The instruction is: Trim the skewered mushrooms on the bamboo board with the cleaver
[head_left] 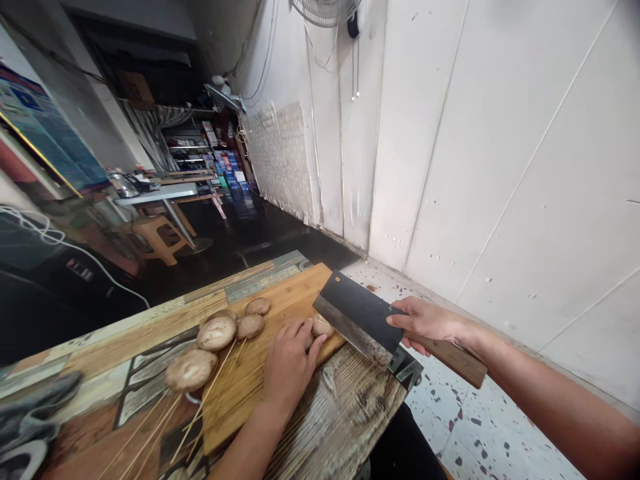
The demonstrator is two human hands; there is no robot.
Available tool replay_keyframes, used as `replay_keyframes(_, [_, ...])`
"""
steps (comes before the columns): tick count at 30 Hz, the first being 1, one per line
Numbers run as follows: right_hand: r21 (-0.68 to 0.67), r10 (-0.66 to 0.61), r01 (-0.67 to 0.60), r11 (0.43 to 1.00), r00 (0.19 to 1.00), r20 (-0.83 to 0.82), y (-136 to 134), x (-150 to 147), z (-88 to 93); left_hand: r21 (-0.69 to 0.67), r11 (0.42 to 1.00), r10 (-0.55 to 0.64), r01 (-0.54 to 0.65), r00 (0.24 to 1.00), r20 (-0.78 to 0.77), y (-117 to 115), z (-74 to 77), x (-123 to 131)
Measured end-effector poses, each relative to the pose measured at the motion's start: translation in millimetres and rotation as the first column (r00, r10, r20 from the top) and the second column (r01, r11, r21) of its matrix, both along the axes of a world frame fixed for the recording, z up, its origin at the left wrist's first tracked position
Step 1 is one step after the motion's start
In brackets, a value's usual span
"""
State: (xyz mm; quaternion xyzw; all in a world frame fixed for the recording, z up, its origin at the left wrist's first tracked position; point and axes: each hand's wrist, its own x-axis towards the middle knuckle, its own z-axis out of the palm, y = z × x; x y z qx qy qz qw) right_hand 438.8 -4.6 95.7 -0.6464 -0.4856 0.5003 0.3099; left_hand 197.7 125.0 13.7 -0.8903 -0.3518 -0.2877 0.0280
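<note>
Item: mushroom cutting at a small wooden tabletop (345,413), head view, listed near to far.

1. Left hand (289,363). Palm down on the cutting board (250,380), fingers (304,331) bent close together and pressing one mushroom piece (321,325) at the board's far right edge. Holding: that piece, pinned under the fingertips rather than lifted.

2. Right hand (425,321). Fingers wrapped tight round the wooden handle of the cleaver (361,315). Blade dark, broad, raised clear of the board and tilted, its edge just beside the pinned piece but apart from it.

3. Step in hand, as a judgement: the piece is steadied for a cut and the blade is poised over it. The next move would call for the blade to come down square on the piece, with the left fingertips tucked back from the edge, since they lie very near the line of the cut.

4. Skewers (165,420). Thin bamboo sticks, fanned across the board's near left end and onto the tabletop. Two large mushroom caps (191,369) sit at their far ends; whether each is pierced cannot be told.

5. Loose mushrooms (250,325). Smaller caps, lying on the board's far half, close together.

6. Containers: none in view on the tabletop; all mushrooms lie bare on the board.

7. Beyond: dark floor, a stool (159,237), a pale wall (500,147) to the right.
</note>
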Motion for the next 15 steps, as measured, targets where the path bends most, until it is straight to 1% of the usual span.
replay_keyframes(5, [0.003,0.021,-0.021,1.0,1.0,-0.007,1,3,1.6,-0.014,1.0,0.015,-0.015,1.0,0.007,2,-2.7,1])
replay_keyframes(8, [0.006,0.016,-0.015,1.0,0.999,-0.032,7,5,-4.1,-0.025,0.999,0.023,-0.022,1.0,0.003,3,-2.6,1])
replay_keyframes(12, [-0.004,0.008,-0.008,1.0,0.993,-0.114,21,7,-14.9,-0.027,0.999,0.028,-0.028,1.0,0.0,2,-1.7,0])
replay_keyframes(15, [-0.002,0.032,-0.032,0.999,0.987,-0.159,28,11,-19.6,-0.033,0.999,0.029,-0.029,1.0,0.0,1,-1.8,1])
